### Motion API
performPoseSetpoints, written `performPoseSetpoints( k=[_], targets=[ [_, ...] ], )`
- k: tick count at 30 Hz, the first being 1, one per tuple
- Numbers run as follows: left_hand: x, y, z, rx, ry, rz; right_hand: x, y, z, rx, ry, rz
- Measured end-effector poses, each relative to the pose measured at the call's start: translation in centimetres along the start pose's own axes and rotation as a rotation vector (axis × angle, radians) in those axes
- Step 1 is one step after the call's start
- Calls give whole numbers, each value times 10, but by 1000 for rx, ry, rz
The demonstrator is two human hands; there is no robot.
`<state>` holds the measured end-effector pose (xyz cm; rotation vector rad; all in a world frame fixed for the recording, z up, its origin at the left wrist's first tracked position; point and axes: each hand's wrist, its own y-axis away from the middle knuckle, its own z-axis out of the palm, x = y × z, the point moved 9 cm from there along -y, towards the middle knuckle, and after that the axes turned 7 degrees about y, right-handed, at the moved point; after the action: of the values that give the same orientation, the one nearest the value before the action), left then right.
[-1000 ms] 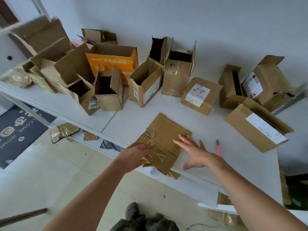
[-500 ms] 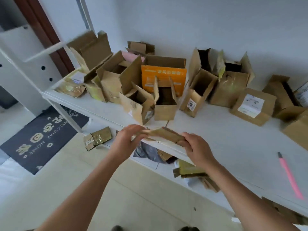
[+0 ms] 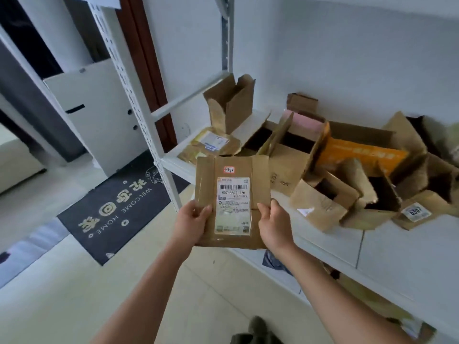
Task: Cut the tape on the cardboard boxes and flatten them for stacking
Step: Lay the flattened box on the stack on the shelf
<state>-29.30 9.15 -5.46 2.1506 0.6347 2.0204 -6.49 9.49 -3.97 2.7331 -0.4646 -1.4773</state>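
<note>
Two changes stand out against half a second ago: the white shelf point(image 3: 387, 247), which then ran across the whole top of the picture, now lies from 2 to 4 o'clock, and the flattened box point(image 3: 232, 202), then seen edge-on just above the shelf's front lip, is now raised upright with its broad face toward the camera. It sits at the centre of the view, clear of the shelf and in front of its left end. A white shipping label point(image 3: 233, 207) with a barcode covers most of that face, and a small white sticker point(image 3: 229, 169) with red handwriting sits above it at 12 o'clock.

Open cardboard boxes point(image 3: 323, 202) crowd the shelf from 1 to 3 o'clock, an orange-sided box point(image 3: 360, 155) among them, standing as before. The dark doormat point(image 3: 119, 207) lies on the floor at 9 o'clock; earlier it showed at lower left.

Left hand point(image 3: 191, 222) grips the box's lower left edge at 7 o'clock, thumb on the front face and fingers behind. Right hand point(image 3: 274, 224) grips the lower right edge at 5 o'clock the same way. Both were pinching the box's ends half a second ago as well.
</note>
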Motion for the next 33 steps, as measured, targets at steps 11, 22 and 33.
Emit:
performPoseSetpoints(
  k=[11,22,33],
  targets=[
    [78,-150,-65,142,-277,177,-103,-124,107,88,26,-192],
    [71,-315,-10,-164,-613,473,-81,-231,183,89,661,70],
    [16,-365,36,-362,-1202,654,-40,-277,232,-44,827,-148]
  ],
)
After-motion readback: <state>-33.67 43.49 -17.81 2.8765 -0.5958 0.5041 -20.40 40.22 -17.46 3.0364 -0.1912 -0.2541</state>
